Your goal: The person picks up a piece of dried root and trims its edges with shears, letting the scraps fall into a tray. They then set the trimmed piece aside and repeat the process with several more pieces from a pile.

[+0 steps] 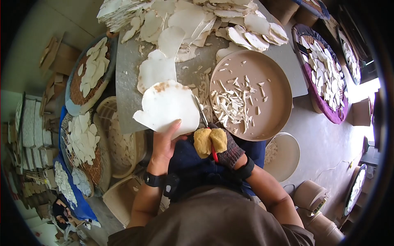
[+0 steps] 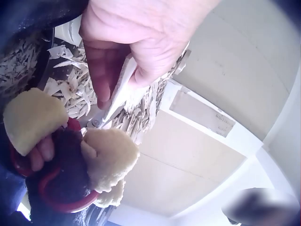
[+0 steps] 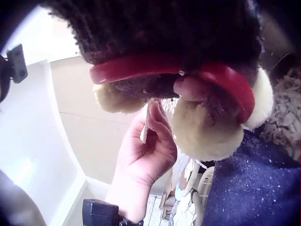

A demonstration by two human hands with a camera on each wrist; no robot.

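My bare left hand (image 1: 165,144) pinches a broad, thin white slice (image 1: 169,110) with a brown-stained far edge, thumb on top. The right hand (image 1: 230,151) wears a dark knitted glove and grips scissors (image 1: 201,111) with red handles, wrapped in thick yellow foam (image 1: 202,142). Beside the slice's right edge lie the scissor blades. In the left wrist view the slice (image 2: 123,89) is edge-on between thumb and fingers, close to the scissors' pivot (image 2: 96,122). The red handle loops (image 3: 225,80) circle the gloved fingers in the right wrist view.
A round brown tray (image 1: 271,98) with white trimmings sits on the grey table (image 1: 127,98). More white slices (image 1: 193,20) are heaped at its far side. A white bucket (image 1: 291,153) stands below right; baskets of slices (image 1: 84,139) stand left, and a purple-rimmed one (image 1: 328,78) right.
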